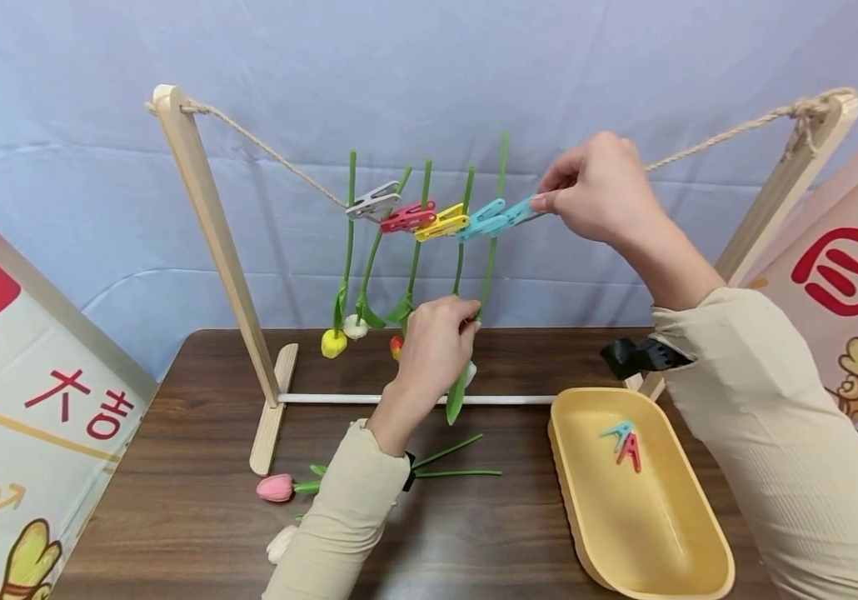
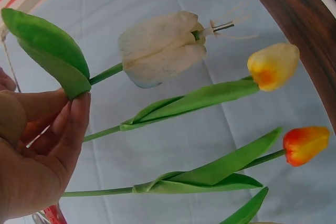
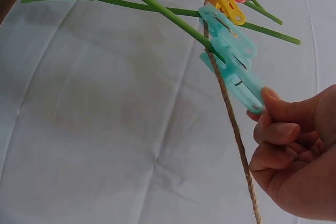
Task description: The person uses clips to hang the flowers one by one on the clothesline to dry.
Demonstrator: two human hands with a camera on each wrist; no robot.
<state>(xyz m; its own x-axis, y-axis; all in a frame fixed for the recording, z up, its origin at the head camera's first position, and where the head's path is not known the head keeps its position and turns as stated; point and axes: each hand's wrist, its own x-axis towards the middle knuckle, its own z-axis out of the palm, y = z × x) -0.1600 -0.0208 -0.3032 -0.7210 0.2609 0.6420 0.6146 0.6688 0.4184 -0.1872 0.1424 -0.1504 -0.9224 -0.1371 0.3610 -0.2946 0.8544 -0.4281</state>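
Note:
My right hand [image 1: 601,187] pinches the tail of a light-blue clothespin [image 1: 516,214] at the twine rope [image 3: 228,103]. In the right wrist view, this clothespin's front end is at the rope and a green stem. Lower down, my left hand [image 1: 432,346] pinches the stem of a white artificial tulip [image 2: 160,48] at its leaf [image 2: 50,45], the bloom pointing down. Left of it, several tulips hang heads down, clipped by a grey clothespin [image 1: 375,200], a red clothespin [image 1: 408,217], a yellow clothespin [image 1: 441,222] and another light-blue clothespin [image 1: 481,220].
A wooden frame [image 1: 212,225] holds the rope, with a white crossbar [image 1: 339,399] low down. A yellow basin [image 1: 575,508] at right contains a blue clothespin [image 1: 616,432] and a red one. A pink tulip [image 1: 276,487] and a white tulip [image 1: 280,543] lie on the table [image 1: 174,500].

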